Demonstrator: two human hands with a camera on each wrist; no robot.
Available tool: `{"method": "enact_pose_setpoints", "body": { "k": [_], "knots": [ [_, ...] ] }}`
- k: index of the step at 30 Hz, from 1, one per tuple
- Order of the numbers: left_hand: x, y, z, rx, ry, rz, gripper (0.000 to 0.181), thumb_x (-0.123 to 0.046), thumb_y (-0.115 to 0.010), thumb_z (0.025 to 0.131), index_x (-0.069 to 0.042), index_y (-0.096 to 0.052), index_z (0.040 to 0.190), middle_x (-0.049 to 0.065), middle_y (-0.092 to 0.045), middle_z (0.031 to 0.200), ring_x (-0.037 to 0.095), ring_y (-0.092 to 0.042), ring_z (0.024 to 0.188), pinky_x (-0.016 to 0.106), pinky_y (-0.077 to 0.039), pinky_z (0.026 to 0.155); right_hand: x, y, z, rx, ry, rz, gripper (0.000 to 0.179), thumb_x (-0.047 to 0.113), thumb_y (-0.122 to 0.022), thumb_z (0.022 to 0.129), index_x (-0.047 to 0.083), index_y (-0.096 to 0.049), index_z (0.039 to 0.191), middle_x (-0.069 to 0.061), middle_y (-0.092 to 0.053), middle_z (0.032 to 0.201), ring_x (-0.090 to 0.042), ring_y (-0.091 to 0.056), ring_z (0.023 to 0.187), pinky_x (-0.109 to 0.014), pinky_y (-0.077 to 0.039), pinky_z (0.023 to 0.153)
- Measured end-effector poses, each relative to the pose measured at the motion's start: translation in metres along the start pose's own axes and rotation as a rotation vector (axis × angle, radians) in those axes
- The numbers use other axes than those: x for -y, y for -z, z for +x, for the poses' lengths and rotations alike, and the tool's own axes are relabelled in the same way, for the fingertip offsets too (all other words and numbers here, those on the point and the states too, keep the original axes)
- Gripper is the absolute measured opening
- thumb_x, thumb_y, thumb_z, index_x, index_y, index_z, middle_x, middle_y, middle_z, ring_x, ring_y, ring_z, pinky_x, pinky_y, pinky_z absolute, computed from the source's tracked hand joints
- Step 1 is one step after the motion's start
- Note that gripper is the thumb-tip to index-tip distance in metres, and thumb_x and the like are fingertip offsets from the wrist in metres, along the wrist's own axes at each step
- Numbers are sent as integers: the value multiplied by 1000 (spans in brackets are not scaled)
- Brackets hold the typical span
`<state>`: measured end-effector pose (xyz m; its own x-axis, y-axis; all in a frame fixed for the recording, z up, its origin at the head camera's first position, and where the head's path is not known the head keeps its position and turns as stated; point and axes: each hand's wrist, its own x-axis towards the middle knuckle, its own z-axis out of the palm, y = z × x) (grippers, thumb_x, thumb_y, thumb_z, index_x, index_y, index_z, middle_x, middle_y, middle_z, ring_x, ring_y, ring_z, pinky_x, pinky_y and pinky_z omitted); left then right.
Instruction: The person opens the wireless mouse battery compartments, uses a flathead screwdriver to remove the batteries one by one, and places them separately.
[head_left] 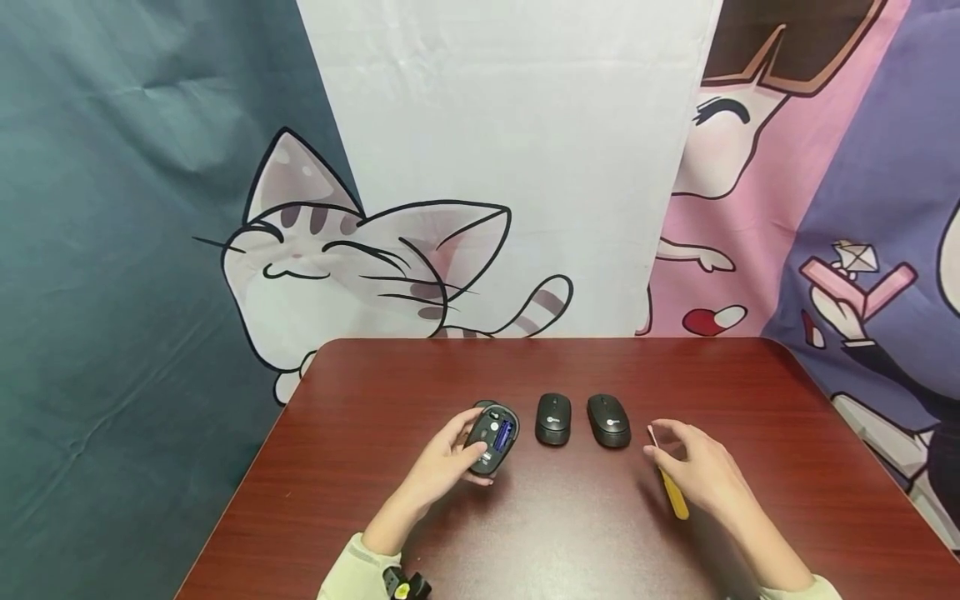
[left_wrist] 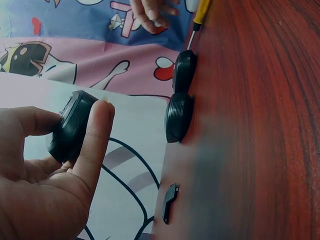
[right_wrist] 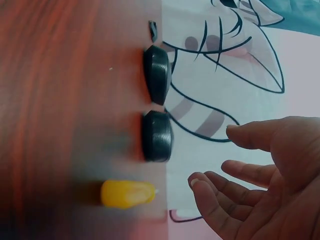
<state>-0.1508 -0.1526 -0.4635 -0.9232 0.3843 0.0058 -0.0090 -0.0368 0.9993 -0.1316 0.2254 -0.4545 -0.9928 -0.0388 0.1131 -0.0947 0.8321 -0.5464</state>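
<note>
My left hand [head_left: 438, 463] grips a black computer mouse [head_left: 490, 442], tilted with its underside towards the head camera. Its battery compartment lacks a cover, and a blue battery [head_left: 503, 435] shows inside. In the left wrist view the thumb and fingers hold the mouse by its sides, above the table. My right hand [head_left: 703, 468] hovers over a screwdriver with a yellow handle [head_left: 674, 495], which lies on the table. The right wrist view shows that hand's fingers [right_wrist: 220, 200] loosely bent, with nothing between them.
Two more black mice, one in the middle [head_left: 553, 419] and one to its right [head_left: 609, 421], lie upright on the reddish-brown table [head_left: 570, 533]. A small thin black piece [left_wrist: 170, 203] lies beyond the held mouse. A printed cloth [head_left: 510, 125] hangs behind the table.
</note>
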Motion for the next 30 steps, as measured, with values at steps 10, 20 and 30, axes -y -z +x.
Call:
{"method": "enact_pose_setpoints", "body": {
  "k": [10, 20, 30],
  "knots": [
    [2, 3, 0, -26, -20, 47, 51, -10, -62, 100, 2, -39, 145, 31, -53, 136, 24, -70, 96, 51, -64, 74, -14, -3, -9, -5, -24, -41, 51, 30, -75, 90, 2, -62, 129, -23, -68, 115, -38, -68, 99, -60, -53, 81],
    [2, 3, 1, -34, -30, 44, 46, -16, -61, 102, -1, -46, 143, 27, -56, 138, 24, -70, 99, 50, -64, 77, -23, -8, -14, 29, -42, -67, 55, 34, -76, 89, 0, -60, 130, -22, -67, 114, -38, -67, 100, -60, -53, 80],
    [2, 1, 3, -27, -33, 32, 46, -17, -59, 103, -1, -46, 144, 26, -56, 138, 22, -71, 99, 41, -65, 80, -31, -12, -17, 98, -65, -107, 62, 39, -77, 87, -3, -59, 129, -27, -63, 120, -48, -59, 113, -64, -51, 86]
  ]
}}
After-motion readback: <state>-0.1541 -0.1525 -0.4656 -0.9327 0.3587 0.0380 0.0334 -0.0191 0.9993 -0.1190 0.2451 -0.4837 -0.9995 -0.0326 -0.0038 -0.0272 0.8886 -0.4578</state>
